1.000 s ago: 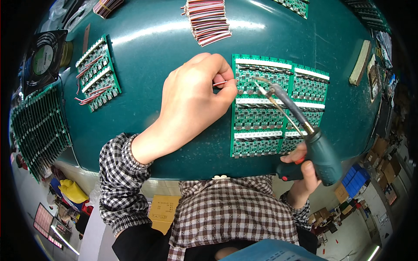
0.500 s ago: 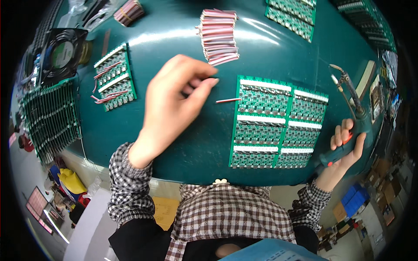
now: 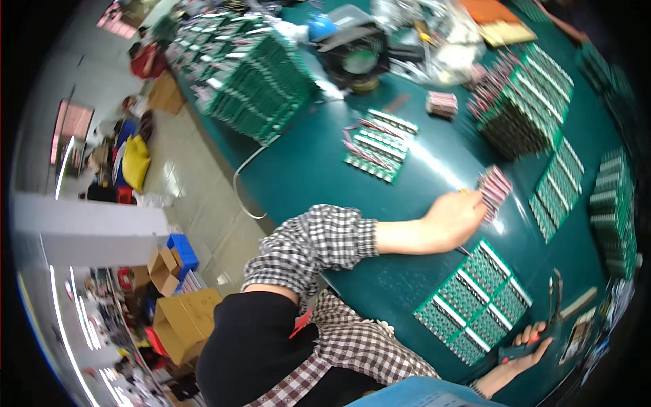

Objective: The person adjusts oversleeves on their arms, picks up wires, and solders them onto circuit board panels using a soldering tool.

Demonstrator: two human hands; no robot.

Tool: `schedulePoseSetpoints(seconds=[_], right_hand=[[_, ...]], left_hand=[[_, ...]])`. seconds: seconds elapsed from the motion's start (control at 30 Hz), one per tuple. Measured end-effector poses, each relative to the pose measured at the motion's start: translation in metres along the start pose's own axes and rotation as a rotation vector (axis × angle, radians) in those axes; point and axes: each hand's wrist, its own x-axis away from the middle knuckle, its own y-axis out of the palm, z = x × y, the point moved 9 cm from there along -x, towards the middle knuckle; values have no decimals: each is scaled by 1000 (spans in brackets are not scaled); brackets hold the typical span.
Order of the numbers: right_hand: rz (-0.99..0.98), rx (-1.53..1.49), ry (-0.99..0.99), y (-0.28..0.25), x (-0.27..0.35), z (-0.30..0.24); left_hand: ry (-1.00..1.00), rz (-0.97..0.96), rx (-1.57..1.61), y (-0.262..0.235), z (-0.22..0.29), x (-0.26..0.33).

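My left hand [image 3: 453,221] reaches over the table with its fingers closed at the near side of a pile of short red-and-white wires [image 3: 495,190]; what is between the fingertips is hidden. In front of me lies a green circuit board panel [image 3: 477,306] with white connector strips. A single wire [image 3: 463,251] sticks out from its edge, just below my left hand. At the lower right my right hand [image 3: 532,351] is wrapped round the dark green handle of a soldering iron [image 3: 557,298] with a red trigger, its tip pointing away from me.
Boards with wires attached [image 3: 381,146] lie farther left. Tall board stacks [image 3: 261,88] stand at the far left, at the back and at the right. A black fan [image 3: 356,61], plastic bags [image 3: 441,54] and a banded wire bundle [image 3: 442,104] are at the back. A white cable [image 3: 236,186] hangs off the table edge.
The view has swung left and tilted. My left hand has gone from beside the panel to the wire pile. My right hand still holds the soldering iron.
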Motion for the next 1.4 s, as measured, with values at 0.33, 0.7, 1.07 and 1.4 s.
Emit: schedulePoseSetpoints(seconds=[0.33, 0.7, 1.07, 1.4], right_hand=[[-87, 48, 86, 3, -1, 1], [-180, -131, 85, 10, -5, -3], [-106, -77, -16, 11, 7, -4], [14, 112, -70, 33, 42, -17]], left_hand=[[18, 10, 3, -1, -7, 4], [119, 38, -42, 1, -4, -1], [35, -78, 143, -11, -4, 4], [-22, -145, -46, -52, -9, 37]])
